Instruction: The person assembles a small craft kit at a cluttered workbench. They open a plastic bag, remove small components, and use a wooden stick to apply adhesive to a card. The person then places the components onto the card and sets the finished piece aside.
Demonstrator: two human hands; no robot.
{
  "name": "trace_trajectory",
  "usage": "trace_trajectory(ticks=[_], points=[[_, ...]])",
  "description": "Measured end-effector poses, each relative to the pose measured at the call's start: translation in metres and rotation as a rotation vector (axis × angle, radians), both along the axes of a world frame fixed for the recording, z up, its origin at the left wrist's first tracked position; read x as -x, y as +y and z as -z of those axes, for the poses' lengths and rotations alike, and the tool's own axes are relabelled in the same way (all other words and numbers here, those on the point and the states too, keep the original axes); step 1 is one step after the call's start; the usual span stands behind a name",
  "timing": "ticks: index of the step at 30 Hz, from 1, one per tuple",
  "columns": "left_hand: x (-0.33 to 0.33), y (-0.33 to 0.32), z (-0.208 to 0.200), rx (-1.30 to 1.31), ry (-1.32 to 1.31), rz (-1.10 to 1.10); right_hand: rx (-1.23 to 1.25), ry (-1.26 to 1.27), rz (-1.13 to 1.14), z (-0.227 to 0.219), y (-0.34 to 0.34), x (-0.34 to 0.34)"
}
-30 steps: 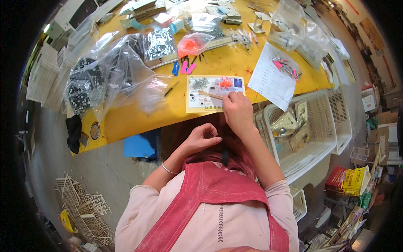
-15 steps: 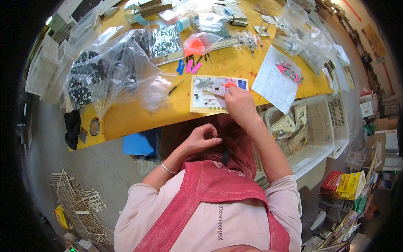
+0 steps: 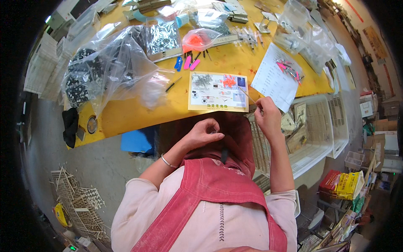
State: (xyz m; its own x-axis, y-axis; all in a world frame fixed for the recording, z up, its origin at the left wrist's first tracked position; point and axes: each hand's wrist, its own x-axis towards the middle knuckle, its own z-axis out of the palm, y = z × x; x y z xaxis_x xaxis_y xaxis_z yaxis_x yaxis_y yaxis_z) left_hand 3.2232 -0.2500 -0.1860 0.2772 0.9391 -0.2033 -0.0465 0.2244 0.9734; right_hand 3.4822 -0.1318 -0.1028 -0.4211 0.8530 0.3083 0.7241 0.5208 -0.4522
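Note:
A printed sheet point(image 3: 202, 105) lies at the near edge of the yellow table, with a heap of small grey metal parts point(image 3: 202, 80) and a heap of small orange pieces point(image 3: 228, 82) on it. My right hand point(image 3: 268, 117), closed beside the sheet's right edge, pinches a thin, slender tool point(image 3: 248, 95) that points toward the orange pieces. Its exact kind is too fine to make out. In front of the table, above my lap, my left hand point(image 3: 205, 133) is curled with thumb and fingers nearly meeting. Whatever sits between those fingers is hidden.
Pink and dark pieces point(image 3: 289, 72) rest on a white paper point(image 3: 270, 86) at the right. Clear bags of metal parts point(image 3: 163, 38) and orange pieces point(image 3: 195, 40) stand farther back. A large plastic bag point(image 3: 121, 67) covers the left side. White plastic crates point(image 3: 310, 157) are below right.
My right hand has moved from over the sheet to its right side, nearer me, bringing the slender tool along. My left hand stays in almost the same place.

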Motion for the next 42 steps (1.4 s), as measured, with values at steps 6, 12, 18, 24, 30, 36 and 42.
trace_trajectory(ticks=[6, 12, 18, 24, 30, 36, 42], points=[[-0.012, 0.010, 0.007, -0.094, 0.044, 0.008, 0.015, -0.083, 0.009, 0.009, 0.005, 0.002], [-0.015, 0.018, 0.008, -0.080, 0.043, 0.000, 0.037, -0.073, -0.012, 0.010, 0.019, 0.014], [-0.018, 0.030, 0.013, -0.075, -0.022, 0.019, 0.027, -0.089, -0.034, 0.011, 0.022, 0.016], [-0.027, 0.040, 0.002, 0.139, -0.172, 0.038, 0.064, -0.050, -0.073, 0.010, 0.014, 0.011], [-0.034, 0.051, 0.018, 0.124, -0.212, 0.067, 0.074, -0.068, -0.045, 0.010, 0.021, 0.013], [-0.034, 0.054, 0.016, 0.136, -0.229, 0.056, 0.071, -0.048, -0.107, 0.009, 0.032, 0.023], [-0.029, 0.052, 0.022, 0.085, -0.134, 0.034, 0.067, -0.095, -0.144, 0.006, 0.034, 0.027]])
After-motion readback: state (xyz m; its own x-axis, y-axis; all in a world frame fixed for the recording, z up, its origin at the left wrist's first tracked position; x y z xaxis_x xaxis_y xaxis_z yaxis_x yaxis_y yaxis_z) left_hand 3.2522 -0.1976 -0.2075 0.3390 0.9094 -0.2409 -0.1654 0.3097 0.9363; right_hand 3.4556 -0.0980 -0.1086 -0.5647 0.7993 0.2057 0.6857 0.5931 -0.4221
